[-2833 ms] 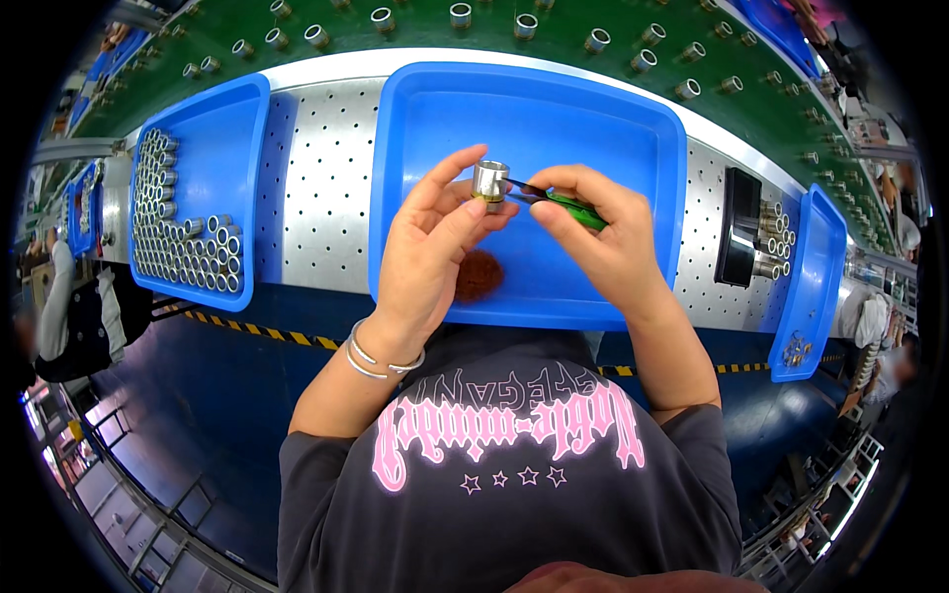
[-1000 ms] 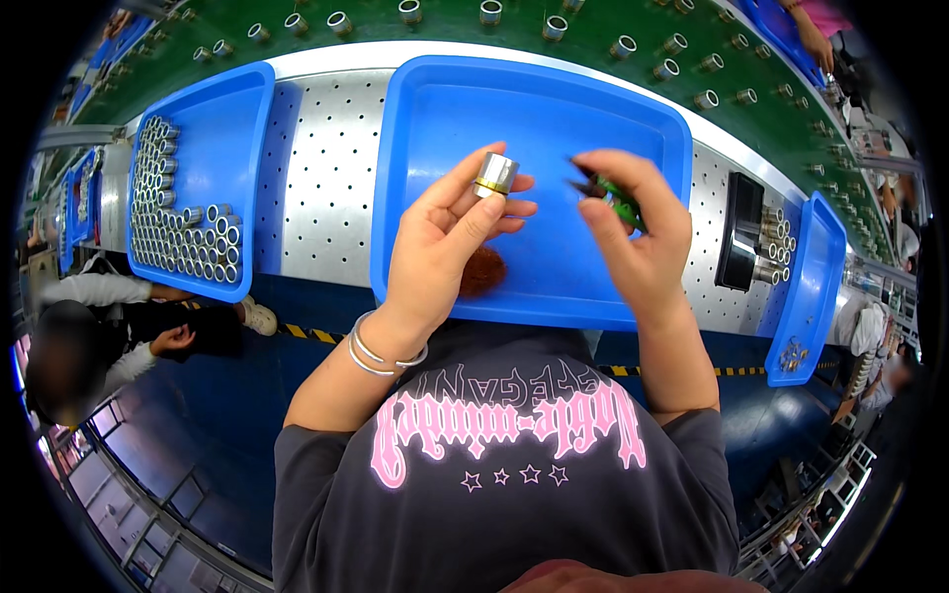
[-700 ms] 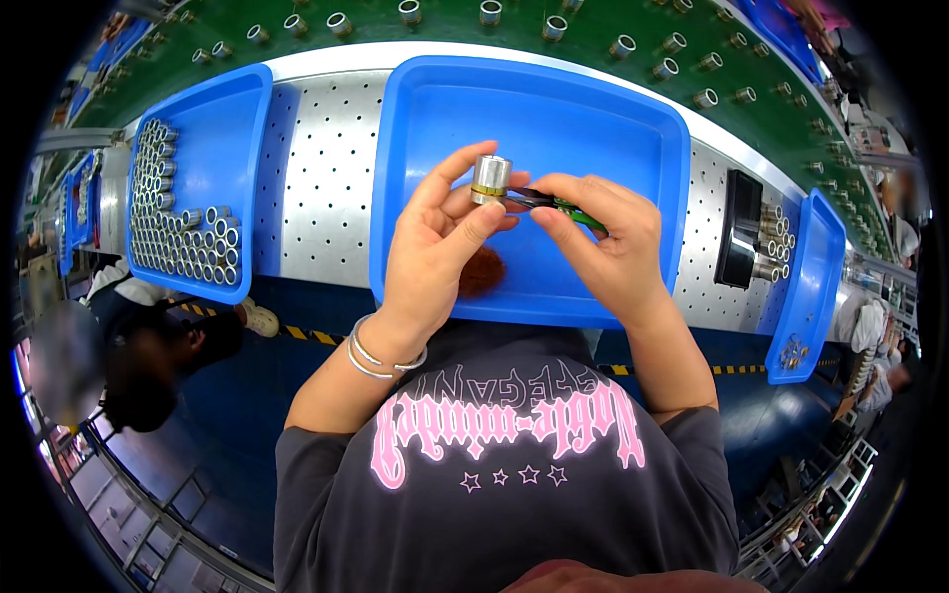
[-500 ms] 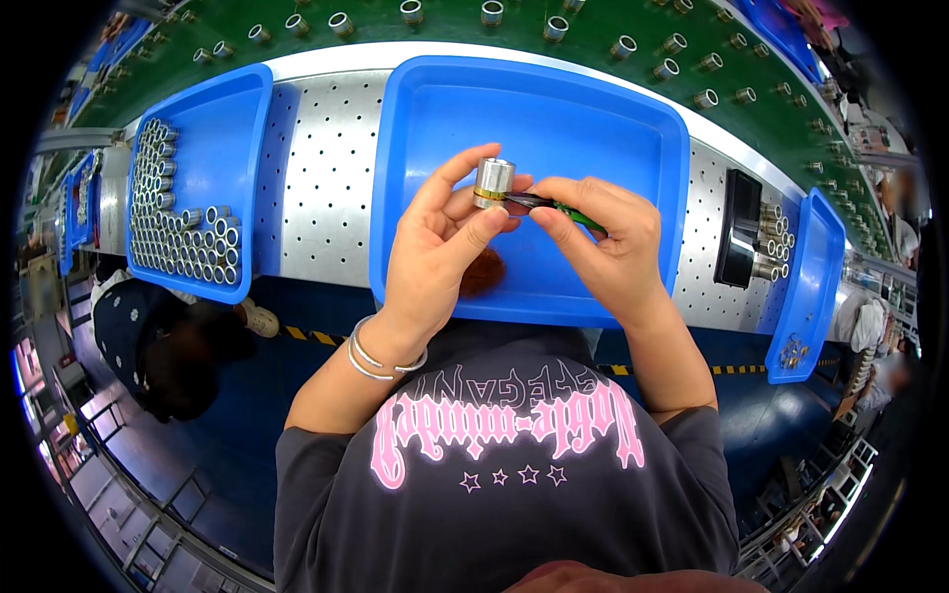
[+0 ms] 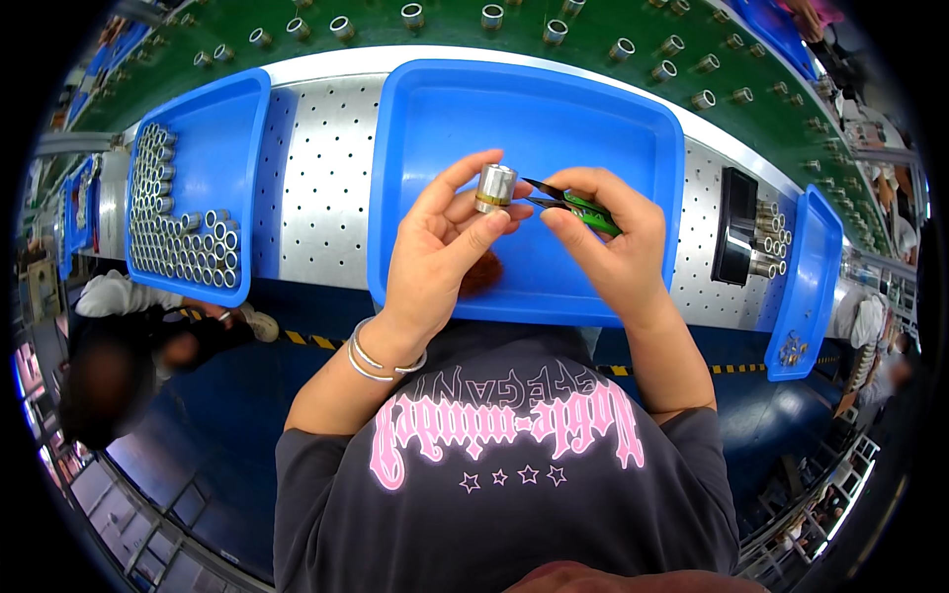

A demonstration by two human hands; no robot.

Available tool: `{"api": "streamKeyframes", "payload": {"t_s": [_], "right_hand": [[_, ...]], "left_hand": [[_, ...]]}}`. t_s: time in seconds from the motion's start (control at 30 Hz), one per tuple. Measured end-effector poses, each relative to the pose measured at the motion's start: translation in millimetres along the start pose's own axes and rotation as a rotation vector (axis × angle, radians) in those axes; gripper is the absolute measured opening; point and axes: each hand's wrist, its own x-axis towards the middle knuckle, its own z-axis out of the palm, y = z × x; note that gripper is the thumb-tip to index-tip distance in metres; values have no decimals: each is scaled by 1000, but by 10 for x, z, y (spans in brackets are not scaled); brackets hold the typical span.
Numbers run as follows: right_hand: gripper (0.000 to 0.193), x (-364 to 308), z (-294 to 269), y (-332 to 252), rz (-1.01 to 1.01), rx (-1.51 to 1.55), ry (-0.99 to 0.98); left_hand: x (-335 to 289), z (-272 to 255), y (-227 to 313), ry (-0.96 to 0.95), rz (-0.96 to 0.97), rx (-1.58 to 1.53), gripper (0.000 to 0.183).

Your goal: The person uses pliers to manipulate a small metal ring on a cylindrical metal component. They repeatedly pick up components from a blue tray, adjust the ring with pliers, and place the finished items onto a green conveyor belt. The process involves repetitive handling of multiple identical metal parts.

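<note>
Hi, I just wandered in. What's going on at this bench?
A person is working with both hands over a large blue tray. The left hand holds a shiny metal cylinder, while the right hand grips green-handled snips, their blades parted close beside it. A reddish-brown pad lies in the tray, partly hidden. Similar cylinders are packed in another blue tray at the left, and more stand on the green surface beyond.
</note>
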Motion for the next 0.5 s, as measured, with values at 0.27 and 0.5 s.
{"api": "streamKeyframes", "payload": {"t_s": [0.27,0.5], "right_hand": [[12,82,-122,103,291,410,-201],[15,730,-898,712,167,38,143]], "left_hand": [[13,32,-51,-91,-109,192,50],[-9,-44,26,-135,-147,528,34]]}}
